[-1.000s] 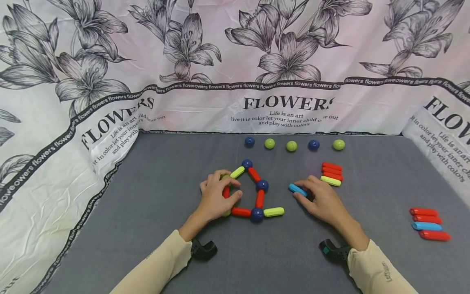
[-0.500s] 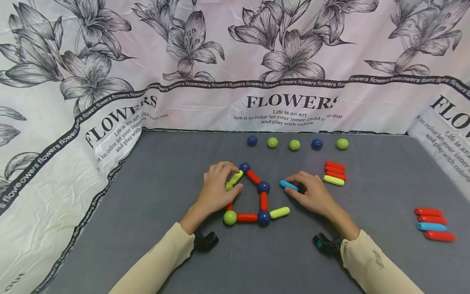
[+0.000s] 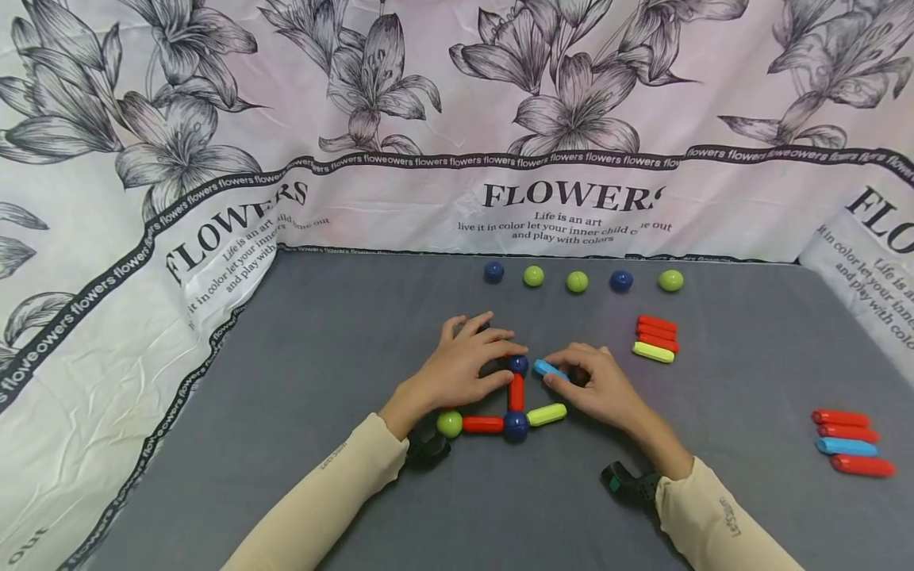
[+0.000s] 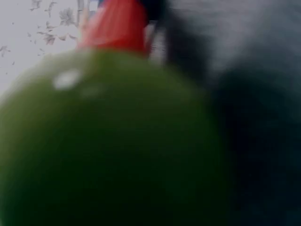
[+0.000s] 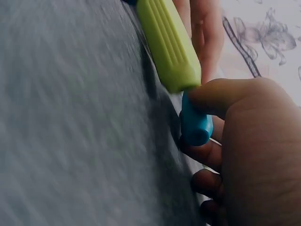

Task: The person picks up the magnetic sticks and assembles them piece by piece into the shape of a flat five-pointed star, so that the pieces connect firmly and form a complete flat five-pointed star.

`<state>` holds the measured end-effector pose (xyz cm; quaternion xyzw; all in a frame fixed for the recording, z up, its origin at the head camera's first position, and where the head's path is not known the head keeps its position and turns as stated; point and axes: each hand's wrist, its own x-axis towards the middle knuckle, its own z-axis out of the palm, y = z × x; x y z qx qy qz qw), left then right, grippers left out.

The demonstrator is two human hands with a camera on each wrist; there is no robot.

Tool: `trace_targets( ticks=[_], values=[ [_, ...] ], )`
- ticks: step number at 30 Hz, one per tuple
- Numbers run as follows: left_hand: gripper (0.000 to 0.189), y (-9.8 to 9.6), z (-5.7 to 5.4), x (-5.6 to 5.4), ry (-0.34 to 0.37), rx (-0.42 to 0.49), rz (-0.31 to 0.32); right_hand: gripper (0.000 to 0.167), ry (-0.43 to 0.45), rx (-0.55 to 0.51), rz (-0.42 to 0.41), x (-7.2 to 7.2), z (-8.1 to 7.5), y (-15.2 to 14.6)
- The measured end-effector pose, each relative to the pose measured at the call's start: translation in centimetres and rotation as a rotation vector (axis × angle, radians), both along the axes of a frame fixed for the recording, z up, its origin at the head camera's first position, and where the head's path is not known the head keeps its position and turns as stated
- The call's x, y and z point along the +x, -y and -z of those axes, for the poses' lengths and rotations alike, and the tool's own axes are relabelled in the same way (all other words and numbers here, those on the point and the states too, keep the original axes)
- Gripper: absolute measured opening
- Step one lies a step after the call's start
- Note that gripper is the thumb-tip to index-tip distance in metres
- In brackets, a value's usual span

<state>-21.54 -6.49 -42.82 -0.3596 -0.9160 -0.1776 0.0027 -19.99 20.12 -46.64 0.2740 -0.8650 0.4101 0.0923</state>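
My right hand [image 3: 603, 388] pinches a light-blue toy rod [image 3: 550, 370] between thumb and fingers, its far end close to a dark-blue ball [image 3: 518, 365]. My left hand [image 3: 464, 365] spreads over a structure of rods and balls, with thumb and index fingertips at that same ball. A red rod [image 3: 516, 393] runs from it to a lower blue ball [image 3: 516, 427], which joins another red rod [image 3: 482, 425] and a yellow-green rod [image 3: 547, 415]. At the lower left is a green ball [image 3: 449, 423], and a green ball [image 4: 113, 141] fills the left wrist view. The structure's upper-left part is hidden under my left hand.
Blue and green balls [image 3: 577, 281] stand in a row at the back. A stack of red rods [image 3: 655, 327] with a yellow-green rod [image 3: 653, 352] lies right of centre. Farther right lie several red rods [image 3: 862, 465] and a blue rod [image 3: 846, 447].
My left hand has moved right, from the structure's left side to the upper-right blue ball. My right hand has carried the light-blue rod left, close to that ball.
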Motion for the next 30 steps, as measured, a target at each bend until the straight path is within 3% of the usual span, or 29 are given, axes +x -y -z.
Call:
trace_targets(
  ticks=[7, 14, 30],
  values=[
    [0.041, 0.19, 0.79, -0.25, -0.070, -0.012, 0.012, 0.018, -0.007, -0.005, -0.034, 0.46, 0.10, 0.32],
    [0.038, 0.75, 1.12, -0.33, -0.174, -0.001, -0.044, 0.021, -0.020, 0.006, -0.031, 0.33, -0.01, 0.55],
    [0.040, 0.54, 1.15, -0.25, -0.132, -0.015, -0.039, 0.019, -0.005, 0.026, -0.042, 0.48, -0.18, 0.88]
  ],
)
